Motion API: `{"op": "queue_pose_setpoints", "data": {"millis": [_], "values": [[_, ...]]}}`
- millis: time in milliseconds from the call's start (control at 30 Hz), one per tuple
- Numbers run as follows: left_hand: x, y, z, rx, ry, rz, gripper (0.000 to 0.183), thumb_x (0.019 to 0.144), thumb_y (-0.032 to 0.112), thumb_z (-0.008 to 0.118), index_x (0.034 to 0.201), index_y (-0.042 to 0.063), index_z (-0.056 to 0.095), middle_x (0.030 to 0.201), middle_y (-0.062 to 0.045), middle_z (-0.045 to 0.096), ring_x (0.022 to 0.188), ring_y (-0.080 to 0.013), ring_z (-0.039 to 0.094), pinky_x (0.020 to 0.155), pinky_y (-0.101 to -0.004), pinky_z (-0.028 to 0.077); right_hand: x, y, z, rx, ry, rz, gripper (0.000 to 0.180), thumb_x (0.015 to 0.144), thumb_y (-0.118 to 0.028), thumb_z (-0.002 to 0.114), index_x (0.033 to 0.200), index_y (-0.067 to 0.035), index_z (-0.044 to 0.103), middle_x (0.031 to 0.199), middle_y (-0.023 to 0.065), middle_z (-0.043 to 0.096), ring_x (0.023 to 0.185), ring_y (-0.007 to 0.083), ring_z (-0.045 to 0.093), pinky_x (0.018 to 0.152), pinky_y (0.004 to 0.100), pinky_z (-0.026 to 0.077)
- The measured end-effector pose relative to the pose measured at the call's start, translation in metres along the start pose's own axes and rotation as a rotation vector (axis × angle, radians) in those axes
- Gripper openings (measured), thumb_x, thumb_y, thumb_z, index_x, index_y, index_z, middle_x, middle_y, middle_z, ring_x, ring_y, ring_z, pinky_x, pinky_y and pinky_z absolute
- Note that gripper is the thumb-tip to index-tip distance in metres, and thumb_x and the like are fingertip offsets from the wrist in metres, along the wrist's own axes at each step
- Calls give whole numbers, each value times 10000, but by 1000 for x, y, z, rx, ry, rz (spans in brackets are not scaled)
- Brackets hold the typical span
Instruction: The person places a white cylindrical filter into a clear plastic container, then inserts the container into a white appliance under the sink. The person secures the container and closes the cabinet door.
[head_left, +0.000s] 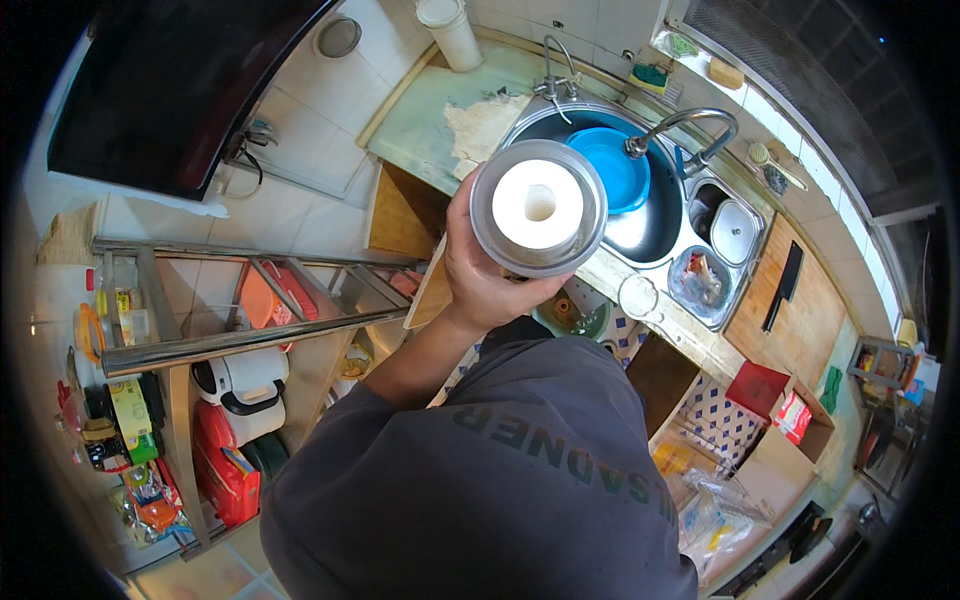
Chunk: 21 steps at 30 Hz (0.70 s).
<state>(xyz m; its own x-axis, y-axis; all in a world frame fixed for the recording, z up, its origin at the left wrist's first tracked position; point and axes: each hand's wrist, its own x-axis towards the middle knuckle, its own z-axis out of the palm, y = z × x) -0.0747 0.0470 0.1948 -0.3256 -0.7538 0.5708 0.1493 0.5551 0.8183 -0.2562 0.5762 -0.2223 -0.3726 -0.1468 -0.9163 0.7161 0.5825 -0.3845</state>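
Observation:
My left hand (487, 277) is wrapped around the lower side of a round translucent container (480, 210). Inside the container stands a white cylinder (514, 204) with a hole down its middle; its exact kind cannot be told. The container is held up in front of the sink, hiding part of the counter edge. My right hand is out of view. Behind the container, a blue plastic basin (626, 176) lies in the steel sink (660, 232) under a curved faucet (694, 120). A clear round object (639, 296) rests on the counter's front edge.
Right of the sink, a cleaver (784, 285) lies on a wooden cutting board (814, 322). A lined bowl with scraps (699, 277) sits by the small basin. Below are open cabinets and a cardboard box (817, 427). A metal-railed rack (255, 341) stands at left, near a white bucket (454, 37).

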Motion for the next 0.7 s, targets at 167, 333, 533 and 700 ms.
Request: {"op": "queue_pose_setpoints", "data": {"millis": [167,333,533,700], "values": [[-2,-7,1,70,32,-9,1205,645,84,950,1585,20,198,1504,-188,428,1405,-316,471,1152,-456,427,-2,14,4,55,-10,-13,372,1019,-369,649,1144,-23,702,997,95,731,824,203,679,734,341,543],[-20,-15,-8,60,162,-243,1210,615,100,980,1579,26,252,1490,-180,444,1368,-299,496,1111,-473,481,-3,31,-6,119,9,-39,359,1020,-368,641,1129,-31,699,985,95,728,813,206,677,721,344,542],[-21,-26,-9,38,129,-206,1135,643,-34,903,1564,22,243,1502,-168,397,1385,-313,467,1163,-491,440,-9,82,-2,250,49,60,343,1021,-366,632,1111,-41,696,970,94,724,800,208,674,705,348,540],[-26,-34,-6,16,126,-150,1023,675,-118,840,1544,26,319,1484,-148,456,1359,-289,500,1166,-471,425,7,146,-4,356,34,156,331,1023,-365,625,1097,-50,694,958,94,721,789,211,672,691,351,538]]}}
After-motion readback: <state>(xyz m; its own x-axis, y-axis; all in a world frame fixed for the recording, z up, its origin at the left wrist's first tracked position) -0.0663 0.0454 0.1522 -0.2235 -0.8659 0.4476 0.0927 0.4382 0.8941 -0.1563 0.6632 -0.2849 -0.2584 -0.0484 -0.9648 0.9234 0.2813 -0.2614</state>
